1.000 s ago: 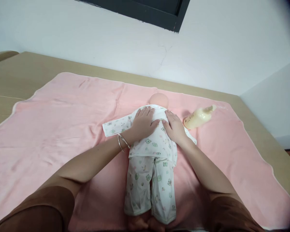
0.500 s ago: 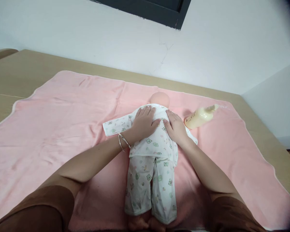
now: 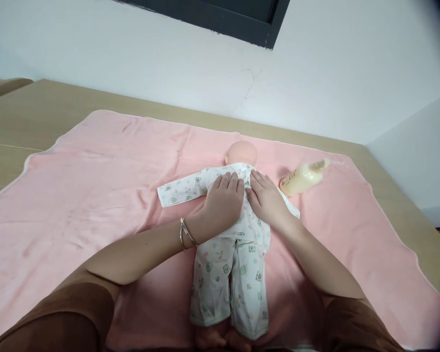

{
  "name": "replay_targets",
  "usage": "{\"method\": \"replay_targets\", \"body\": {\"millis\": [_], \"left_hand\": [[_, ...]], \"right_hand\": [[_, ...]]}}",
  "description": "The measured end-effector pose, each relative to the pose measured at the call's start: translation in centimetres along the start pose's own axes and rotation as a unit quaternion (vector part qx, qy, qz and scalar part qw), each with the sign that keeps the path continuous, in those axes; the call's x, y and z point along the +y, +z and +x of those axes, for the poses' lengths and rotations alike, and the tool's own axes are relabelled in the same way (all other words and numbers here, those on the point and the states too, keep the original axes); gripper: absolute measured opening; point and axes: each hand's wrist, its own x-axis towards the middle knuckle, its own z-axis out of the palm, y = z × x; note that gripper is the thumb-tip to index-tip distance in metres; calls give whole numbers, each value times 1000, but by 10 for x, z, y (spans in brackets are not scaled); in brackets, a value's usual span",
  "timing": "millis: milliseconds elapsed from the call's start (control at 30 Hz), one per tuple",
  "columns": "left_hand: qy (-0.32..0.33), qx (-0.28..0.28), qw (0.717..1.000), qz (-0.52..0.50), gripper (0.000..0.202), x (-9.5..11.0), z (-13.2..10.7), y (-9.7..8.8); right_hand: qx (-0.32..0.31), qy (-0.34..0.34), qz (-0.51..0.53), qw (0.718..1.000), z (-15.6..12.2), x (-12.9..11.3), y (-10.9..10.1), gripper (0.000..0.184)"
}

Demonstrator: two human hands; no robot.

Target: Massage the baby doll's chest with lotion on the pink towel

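A baby doll (image 3: 212, 278) lies on a pink blanket (image 3: 95, 186), its bald head away from me and its bare feet near me. It wears a white top and trousers printed with small green figures. No face shows on the head, and the doll seems to lie on its front. My left hand (image 3: 225, 203), with silver bangles at the wrist, lies flat on the left of the upper back. On the right of the back rests my right hand (image 3: 267, 198), fingers stretched towards the head. Both hands are open and hold nothing.
A pale yellow pump bottle (image 3: 302, 178) stands on the blanket beside the doll's right-hand sleeve. Under the blanket is a wooden table (image 3: 69, 95), its far edge against a white wall. A dark frame (image 3: 220, 22) hangs on the wall.
My left hand has slid down the doll's back towards me and its thumb is now hidden. My right hand has shifted only slightly. More of the doll's left-hand shoulder shows.
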Motion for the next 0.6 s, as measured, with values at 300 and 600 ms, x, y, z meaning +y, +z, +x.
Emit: {"method": "replay_targets", "body": {"millis": [300,600], "left_hand": [[-64,-5,997,-37,62,-21,17,8],[-27,-59,997,-39,55,-7,-1,-5]], "right_hand": [[34,32,5,999,2,4,5,55],[27,33,-1,999,-6,-13,3,56]]}}
